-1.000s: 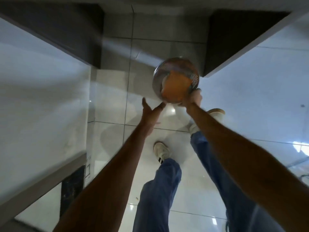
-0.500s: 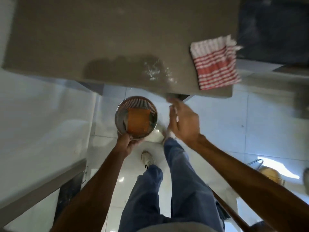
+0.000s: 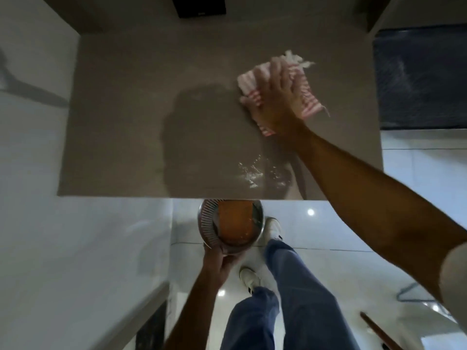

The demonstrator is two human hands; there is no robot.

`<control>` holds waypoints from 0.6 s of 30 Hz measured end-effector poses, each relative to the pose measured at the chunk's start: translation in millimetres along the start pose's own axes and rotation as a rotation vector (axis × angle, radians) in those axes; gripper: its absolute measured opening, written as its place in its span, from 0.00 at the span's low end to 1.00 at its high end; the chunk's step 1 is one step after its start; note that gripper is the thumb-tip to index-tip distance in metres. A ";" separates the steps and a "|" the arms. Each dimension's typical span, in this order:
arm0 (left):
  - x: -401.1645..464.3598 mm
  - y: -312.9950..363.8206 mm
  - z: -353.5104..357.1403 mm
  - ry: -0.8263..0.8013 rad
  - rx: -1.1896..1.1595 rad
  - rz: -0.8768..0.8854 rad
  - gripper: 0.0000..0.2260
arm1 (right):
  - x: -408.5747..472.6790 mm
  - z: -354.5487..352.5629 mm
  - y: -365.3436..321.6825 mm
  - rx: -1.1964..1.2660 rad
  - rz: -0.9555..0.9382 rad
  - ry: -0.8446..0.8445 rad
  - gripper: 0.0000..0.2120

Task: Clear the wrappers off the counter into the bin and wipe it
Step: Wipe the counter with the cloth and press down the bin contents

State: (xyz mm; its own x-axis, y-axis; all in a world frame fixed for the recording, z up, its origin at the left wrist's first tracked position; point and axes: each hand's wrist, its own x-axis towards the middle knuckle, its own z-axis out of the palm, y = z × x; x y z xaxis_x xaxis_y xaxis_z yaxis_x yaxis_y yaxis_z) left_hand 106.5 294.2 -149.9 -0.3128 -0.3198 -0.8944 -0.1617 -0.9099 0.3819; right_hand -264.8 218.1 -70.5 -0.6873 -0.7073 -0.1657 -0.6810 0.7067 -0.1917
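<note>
My left hand point(image 3: 219, 260) grips the rim of a small round metal bin point(image 3: 206, 227) and holds it just below the counter's front edge. An orange wrapper point(image 3: 233, 223) lies inside the bin. My right hand point(image 3: 275, 102) presses flat on a red-and-white striped cloth point(image 3: 307, 99) at the right side of the grey counter point(image 3: 126, 117). White crumbs point(image 3: 252, 173) are scattered on the counter near its front edge, below the cloth and above the bin.
A dark panel point(image 3: 417, 79) borders the counter on the right, and a black object point(image 3: 199, 6) sits at the back. A white wall point(image 3: 32, 147) stands to the left. My legs and white shoes point(image 3: 249, 276) are on the glossy tiled floor. A wooden stick point(image 3: 379, 332) lies low right.
The bin passed from my right hand to my left and now sits under the counter edge. My right hand reached up onto the cloth, which has shifted and bunched.
</note>
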 end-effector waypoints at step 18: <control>-39.4 52.6 -69.6 -0.029 0.190 0.077 0.25 | -13.7 -12.4 -17.2 -0.180 -0.536 -0.131 0.25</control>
State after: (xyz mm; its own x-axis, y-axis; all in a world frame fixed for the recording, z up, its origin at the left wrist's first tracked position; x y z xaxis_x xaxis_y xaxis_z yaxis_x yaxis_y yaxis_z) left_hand 175.4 240.6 -110.8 -0.3571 -0.3764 -0.8549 -0.3095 -0.8158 0.4885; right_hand -246.8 215.8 -53.0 -0.2059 -0.9556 -0.2109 -0.9653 0.2337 -0.1165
